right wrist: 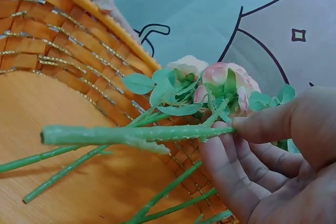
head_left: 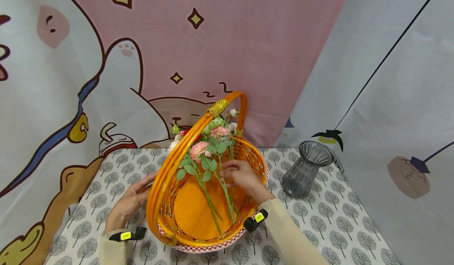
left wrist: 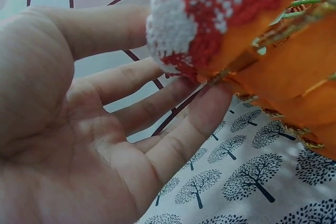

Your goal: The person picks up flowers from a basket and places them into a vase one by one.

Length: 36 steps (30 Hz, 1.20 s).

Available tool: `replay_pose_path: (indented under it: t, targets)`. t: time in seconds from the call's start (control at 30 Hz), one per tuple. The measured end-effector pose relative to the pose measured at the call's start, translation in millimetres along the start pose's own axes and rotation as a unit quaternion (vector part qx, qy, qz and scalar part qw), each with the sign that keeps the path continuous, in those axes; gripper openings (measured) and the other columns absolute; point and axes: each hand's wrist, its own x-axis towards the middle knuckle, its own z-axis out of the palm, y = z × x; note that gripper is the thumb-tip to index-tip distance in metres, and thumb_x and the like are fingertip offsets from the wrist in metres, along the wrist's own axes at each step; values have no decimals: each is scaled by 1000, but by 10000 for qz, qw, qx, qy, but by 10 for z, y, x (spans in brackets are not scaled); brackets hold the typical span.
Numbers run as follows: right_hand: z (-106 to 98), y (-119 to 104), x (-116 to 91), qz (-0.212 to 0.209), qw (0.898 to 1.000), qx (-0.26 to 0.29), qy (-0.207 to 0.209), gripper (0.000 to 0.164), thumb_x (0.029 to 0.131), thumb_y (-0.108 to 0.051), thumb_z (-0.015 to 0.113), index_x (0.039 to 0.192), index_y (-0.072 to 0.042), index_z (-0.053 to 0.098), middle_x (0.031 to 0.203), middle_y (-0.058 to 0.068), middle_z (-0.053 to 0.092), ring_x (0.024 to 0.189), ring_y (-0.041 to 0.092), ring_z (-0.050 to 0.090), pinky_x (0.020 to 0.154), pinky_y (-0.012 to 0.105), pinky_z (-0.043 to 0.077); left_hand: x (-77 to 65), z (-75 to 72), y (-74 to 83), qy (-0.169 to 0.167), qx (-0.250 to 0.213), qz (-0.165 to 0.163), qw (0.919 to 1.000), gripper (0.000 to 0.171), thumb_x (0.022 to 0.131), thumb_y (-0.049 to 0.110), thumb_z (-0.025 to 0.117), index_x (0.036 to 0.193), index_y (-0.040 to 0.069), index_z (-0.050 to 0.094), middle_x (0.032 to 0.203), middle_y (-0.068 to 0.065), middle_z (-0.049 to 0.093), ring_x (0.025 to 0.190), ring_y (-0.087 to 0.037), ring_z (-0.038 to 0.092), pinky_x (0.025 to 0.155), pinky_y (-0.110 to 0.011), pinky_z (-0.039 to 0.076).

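Inside an orange woven basket (head_left: 198, 206) with a tall arched handle (head_left: 244, 111), several pink, white and red flowers lean toward the far rim. My right hand (head_left: 242, 176) reaches over the bowl. Its thumb and fingertips pinch a green flower stem (right wrist: 131, 135), whose cut end points away from the hand. Beyond the fingers show a pink blossom (right wrist: 231, 80) and green leaves. My left hand (head_left: 131, 202) is outside the basket at its left, with fingers extended and fingertips touching the red-and-white rim (left wrist: 173, 30). The handle partly hides those fingertips in the head view.
A grey ribbed glass vase (head_left: 301, 174) stands tilted-looking to the right of the basket. Under everything lies a white cloth (head_left: 333, 217) printed with grey trees. A cartoon-patterned curtain (head_left: 276, 40) hangs close behind and along the sides.
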Motion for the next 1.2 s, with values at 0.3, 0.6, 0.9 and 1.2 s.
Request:
replay_pose_path:
  t: [0.3,0.6,0.9,1.2]
  targets:
    - [-62,-69,-154,-96,9996,200,199,33,98,-13,68,130,-6,65,119,19,69,93,21,71,84,47,65,-26,15,24,113,143,-88,9998,62,105,-1,48,163,6,26,152,22,49,133,1,55,104,-21,53]
    - [-190,-50,-407,-412,9990,145,48,38,98,-15,69,133,-3,61,112,12,68,92,19,71,82,42,65,-50,108,127,362,439,-293,9979,63,106,8,54,162,3,26,148,24,49,128,0,59,101,-23,55]
    - [-414,-45,-673,-532,9977,-153,393,39,100,-18,66,136,-4,59,120,16,65,100,22,69,81,39,65,-76,136,92,811,509,-567,9938,65,105,13,57,162,5,26,143,24,50,126,3,58,100,-23,56]
    - [-671,-103,-939,-813,9915,-388,940,40,102,-16,64,138,-1,55,116,10,65,97,9,70,81,33,64,-43,158,135,919,464,-817,9913,65,104,22,60,162,12,31,151,12,45,126,-2,60,100,-25,57]
